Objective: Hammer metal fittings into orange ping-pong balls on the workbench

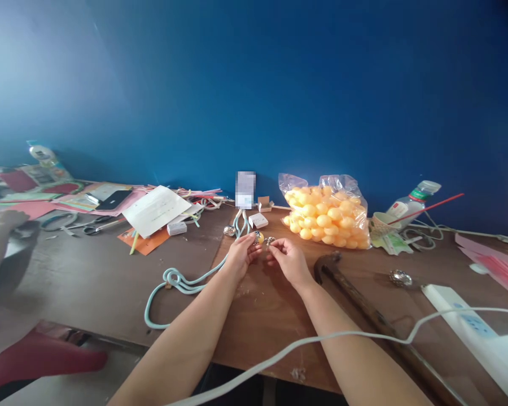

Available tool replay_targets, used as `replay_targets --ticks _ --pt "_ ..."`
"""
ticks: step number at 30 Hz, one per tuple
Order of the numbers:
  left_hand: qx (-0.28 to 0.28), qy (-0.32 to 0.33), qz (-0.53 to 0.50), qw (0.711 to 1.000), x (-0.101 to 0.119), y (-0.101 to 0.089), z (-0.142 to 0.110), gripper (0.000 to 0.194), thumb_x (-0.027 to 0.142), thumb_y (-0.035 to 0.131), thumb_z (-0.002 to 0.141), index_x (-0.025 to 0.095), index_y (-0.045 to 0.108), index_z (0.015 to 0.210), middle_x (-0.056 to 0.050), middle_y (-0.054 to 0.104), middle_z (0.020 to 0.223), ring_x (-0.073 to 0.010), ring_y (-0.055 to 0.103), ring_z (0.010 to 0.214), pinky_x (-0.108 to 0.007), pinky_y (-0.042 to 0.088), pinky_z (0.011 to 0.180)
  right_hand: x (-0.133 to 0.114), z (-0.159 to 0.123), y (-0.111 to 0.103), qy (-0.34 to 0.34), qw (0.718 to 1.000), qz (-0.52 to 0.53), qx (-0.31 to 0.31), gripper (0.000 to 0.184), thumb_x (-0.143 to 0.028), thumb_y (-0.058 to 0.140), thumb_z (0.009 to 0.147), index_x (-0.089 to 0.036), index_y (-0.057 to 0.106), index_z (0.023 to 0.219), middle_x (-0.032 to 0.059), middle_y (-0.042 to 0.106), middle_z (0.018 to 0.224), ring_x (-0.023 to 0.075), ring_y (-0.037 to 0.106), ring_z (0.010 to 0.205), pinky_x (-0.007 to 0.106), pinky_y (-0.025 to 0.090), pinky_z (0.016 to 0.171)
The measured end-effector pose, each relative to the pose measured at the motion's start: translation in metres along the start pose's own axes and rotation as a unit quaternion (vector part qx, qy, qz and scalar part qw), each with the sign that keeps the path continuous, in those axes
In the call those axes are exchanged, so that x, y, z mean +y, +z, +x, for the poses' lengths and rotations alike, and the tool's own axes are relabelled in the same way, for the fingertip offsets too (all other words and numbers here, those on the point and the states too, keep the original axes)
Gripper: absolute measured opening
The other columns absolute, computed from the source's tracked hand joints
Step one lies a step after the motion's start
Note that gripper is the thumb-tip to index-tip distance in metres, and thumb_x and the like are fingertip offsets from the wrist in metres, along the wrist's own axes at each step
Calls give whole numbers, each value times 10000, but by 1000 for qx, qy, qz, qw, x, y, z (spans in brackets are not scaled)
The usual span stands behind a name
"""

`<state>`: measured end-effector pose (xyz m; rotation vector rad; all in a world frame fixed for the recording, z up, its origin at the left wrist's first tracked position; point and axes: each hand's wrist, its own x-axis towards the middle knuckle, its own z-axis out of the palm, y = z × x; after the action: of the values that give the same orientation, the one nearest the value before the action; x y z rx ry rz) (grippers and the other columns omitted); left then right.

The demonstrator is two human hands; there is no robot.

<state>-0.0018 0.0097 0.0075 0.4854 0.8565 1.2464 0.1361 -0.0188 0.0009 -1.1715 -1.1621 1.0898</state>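
My left hand (242, 254) pinches a small yellow-orange ball (259, 237) with patterned silver metal on its side. Just to the right, the fingertips of my right hand (290, 258) are closed on a small patterned metal piece (270, 241). The two pieces are very close; whether they touch I cannot tell. Pale blue cord (182, 280) lies in loops by my left forearm. Behind my left hand rests a silver patterned ball (229, 230), and a similar silver piece (401, 278) lies on the right side of the table.
A clear bag of yellow-orange balls (322, 217) stands beyond my right hand. A dark wooden stick (364, 299), a power strip (461, 313) and a white cable (296, 344) lie right. Scissors (105, 225) and papers (156, 210) are left, near another person's arm (0, 237).
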Motion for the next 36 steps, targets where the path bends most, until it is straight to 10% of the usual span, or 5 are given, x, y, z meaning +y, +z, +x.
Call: replay_targets --ticks 12,36 --pt "-27 2 18 999 -4 -7 5 87 191 651 821 106 631 827 -73 675 761 -108 642 608 -212 553 596 -4 0 -4 119 976 178 -41 313 -354 840 588 -164 691 788 -24 594 656 91 558 604 210 545 553" --pt "-20 -10 21 1000 -5 -2 3 85 183 675 802 116 624 820 -60 675 754 -108 644 583 -212 561 578 -3 0 -6 122 970 207 -41 287 -354 819 609 -181 700 804 12 662 785 89 575 618 208 545 549"
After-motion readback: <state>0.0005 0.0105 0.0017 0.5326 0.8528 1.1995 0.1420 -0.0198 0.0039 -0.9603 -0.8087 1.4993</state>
